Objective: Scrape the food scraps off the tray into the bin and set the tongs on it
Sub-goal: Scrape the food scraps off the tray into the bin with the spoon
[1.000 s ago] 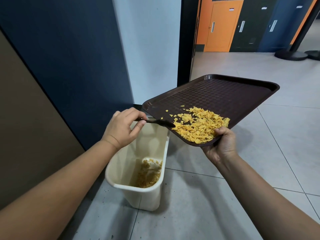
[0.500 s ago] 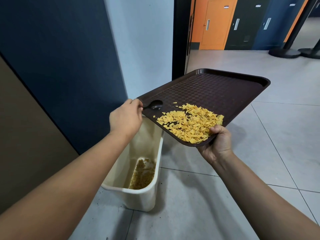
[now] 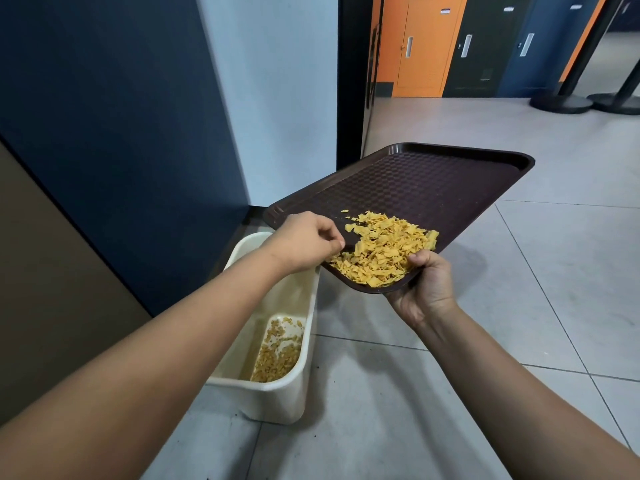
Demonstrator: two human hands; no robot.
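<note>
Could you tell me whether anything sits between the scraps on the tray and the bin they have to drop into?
Nothing visible blocks the way. The food scraps lie at the low corner of the tilted tray; the open bin stands below, partly hidden by the left hand, which is sweeping, not blocking.

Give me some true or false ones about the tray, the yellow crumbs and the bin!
1. The right hand holds the tray by its near corner. True.
2. The tray is clean. False: a pile of yellow scraps lies on its near end.
3. The bin is empty. False: some scraps already lie at its bottom.
4. The bin stands on the floor below the tray's low corner. True.
5. The left hand is at the pile's edge. True.
6. The tray lies flat on a table. False: it is held up in the air, tilted.
</note>
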